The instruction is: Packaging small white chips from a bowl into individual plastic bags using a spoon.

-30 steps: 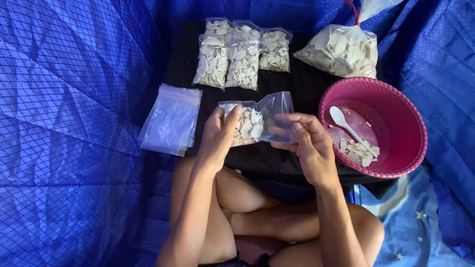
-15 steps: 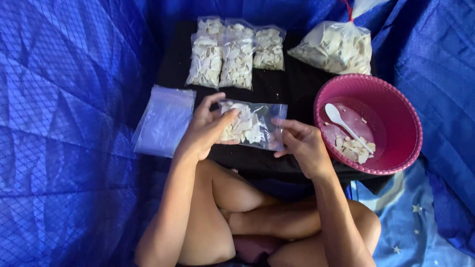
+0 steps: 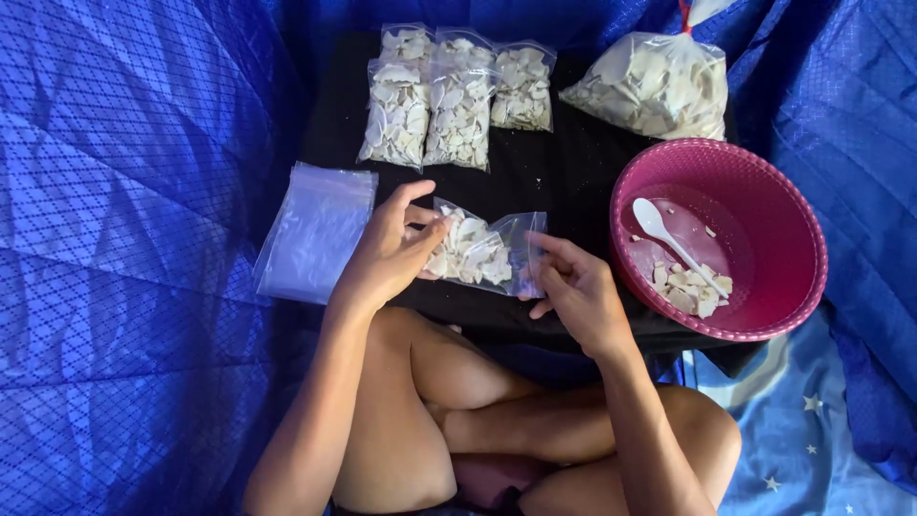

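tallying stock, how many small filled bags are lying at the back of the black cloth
4: three small filled bags side by side, a fourth partly hidden behind them. More may be hidden.

Pink basket (image 3: pixel 764 191), spoon (image 3: pixel 669 239), blue tarp (image 3: pixel 143 191).

Big sack (image 3: pixel 654 86) top cut off by edge, left hand (image 3: pixel 387 253) covering small bag (image 3: pixel 482 253) end
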